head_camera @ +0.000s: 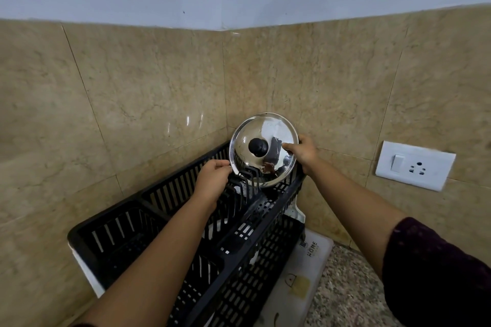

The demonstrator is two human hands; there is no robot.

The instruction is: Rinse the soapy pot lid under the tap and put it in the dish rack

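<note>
Steel lid (276, 127) upright in rack (239, 247), fingers (288, 146) pinching rim.

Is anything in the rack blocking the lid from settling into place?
Nothing visible does. The lid stands nearly upright at the far end of the rack, its lower edge already down among the dividers, with both hands on its rim. No other dishes show in that section.

Speckled granite counter (353, 287) showing at lower right, running into tiled corner. White mat (300, 284) w/ "HOME" print lying flat on it. Black slatted dish rack (247, 260) sitting partly over mat, far end reaching toward corner.
</note>
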